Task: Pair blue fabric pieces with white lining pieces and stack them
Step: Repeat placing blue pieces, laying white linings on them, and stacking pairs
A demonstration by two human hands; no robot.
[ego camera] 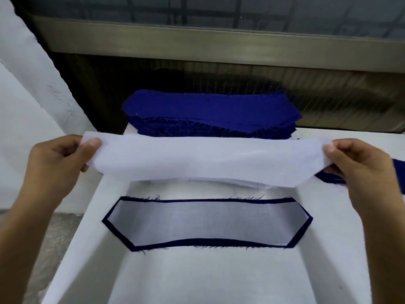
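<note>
Nearest to me, a finished pair [206, 222] is lying flat on the white desk [197, 279]: a thin white lining is sitting on a blue piece, with a narrow blue border showing all round. Just beyond it, a loose white lining piece [208, 159] is hanging above the desk, stretched between two hands set wide apart. The left hand [54, 163] is pinching its left end and the right hand [359, 170] its right end, thumbs on top. Farthest back, a thick stack of blue fabric pieces [208, 108] is sitting at the desk's far edge. The lining looks limp. It could sag and land skewed on its blue partner, and sweeping it low could nudge the finished pair out of line.
</note>
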